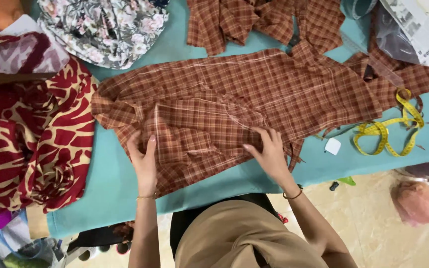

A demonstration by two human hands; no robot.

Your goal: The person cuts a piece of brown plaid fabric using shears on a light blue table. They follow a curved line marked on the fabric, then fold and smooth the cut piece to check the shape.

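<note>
— Two hands on the cloth, then. Where do we have them?

— Our left hand [145,161] lies flat, fingers together and straight, pressing the near left part of the brown plaid fabric [254,94]. Our right hand [269,151] is half curled, its fingertips pinching a fold of the same cloth toward its middle. Neither closes round anything else.

— And how does the fabric lie from us?

— It spreads across the teal table [110,183], straight out at twelve o'clock from our hands. Its long axis runs from nine o'clock to three o'clock, rising a little toward the three o'clock end. The folded patch sits between our two hands, so both reach it equally; the long stretch toward three o'clock is nearer our right.

— What else do we see around it?

— At three o'clock, a yellow measuring tape [391,130] coiled loosely, with a small white tailor's chalk [332,146] just beside it. At nine o'clock, red-and-cream patterned cloth [50,134]. At eleven o'clock, floral fabric [105,27]. More plaid pieces [269,20] at twelve.
</note>
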